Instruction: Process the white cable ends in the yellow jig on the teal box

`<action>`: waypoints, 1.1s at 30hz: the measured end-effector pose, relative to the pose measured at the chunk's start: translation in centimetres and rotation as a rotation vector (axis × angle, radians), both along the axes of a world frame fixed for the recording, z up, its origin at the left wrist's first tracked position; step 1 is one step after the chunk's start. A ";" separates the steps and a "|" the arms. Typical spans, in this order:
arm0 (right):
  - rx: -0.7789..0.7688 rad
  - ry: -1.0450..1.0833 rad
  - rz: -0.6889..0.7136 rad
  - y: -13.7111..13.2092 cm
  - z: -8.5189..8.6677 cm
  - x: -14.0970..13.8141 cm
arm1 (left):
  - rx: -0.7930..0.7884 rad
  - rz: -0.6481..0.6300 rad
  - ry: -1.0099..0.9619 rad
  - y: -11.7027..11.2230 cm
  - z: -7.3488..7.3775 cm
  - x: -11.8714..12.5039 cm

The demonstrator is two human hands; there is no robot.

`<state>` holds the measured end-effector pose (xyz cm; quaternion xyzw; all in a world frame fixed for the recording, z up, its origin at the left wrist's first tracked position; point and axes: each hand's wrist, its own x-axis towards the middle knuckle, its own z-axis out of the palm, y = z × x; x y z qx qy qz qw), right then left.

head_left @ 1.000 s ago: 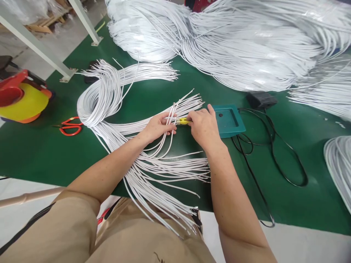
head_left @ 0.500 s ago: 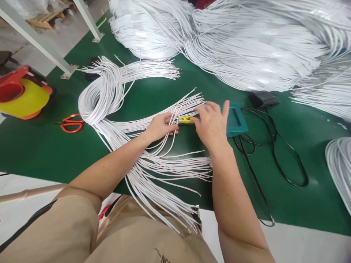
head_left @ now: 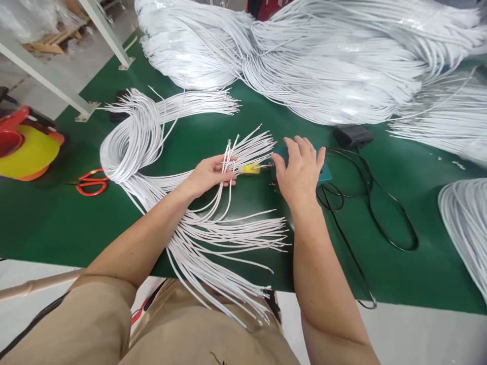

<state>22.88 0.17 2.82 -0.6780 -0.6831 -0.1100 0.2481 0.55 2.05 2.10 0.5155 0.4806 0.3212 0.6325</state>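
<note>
White wires (head_left: 229, 152) are clamped between the thumb and fingers of my left hand (head_left: 207, 175). A few ends are lifted clear of the fan lying on the green table (head_left: 57, 223), which keeps them separate from the rest. A yellow piece (head_left: 249, 168) sits at those fingertips, its metal tip aimed at the teal block (head_left: 326, 175). My right hand (head_left: 300, 175) lies on that block, fingers spread and gripping nothing, seemingly to steady it. A black cable (head_left: 380, 223) trails rightward, and red scissors (head_left: 91, 182) lie well apart on the left.

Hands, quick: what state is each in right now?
Left hand: closed on a few white cables.
Right hand: open, fingers spread over the teal box, holding nothing.
</note>
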 end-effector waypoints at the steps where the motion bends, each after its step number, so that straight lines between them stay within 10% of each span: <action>1: 0.014 0.017 -0.002 -0.1 0.3 0.2 | 0.000 -0.008 -0.006 -0.1 0.2 0.1; 12: 0.053 0.221 -0.036 0.3 0.3 1.3 | 0.019 -0.112 -0.021 -1.6 1.1 0.7; 19: 0.071 0.311 -0.032 0.6 -0.4 1.7 | 0.039 -0.692 0.346 -5.5 2.8 3.0; 26: 0.058 0.334 -0.009 0.5 -0.1 1.6 | 0.373 -0.407 0.595 -5.8 0.7 5.4; 33: 0.071 0.333 0.055 0.2 0.0 0.9 | 0.585 -0.581 0.744 -6.5 0.2 6.3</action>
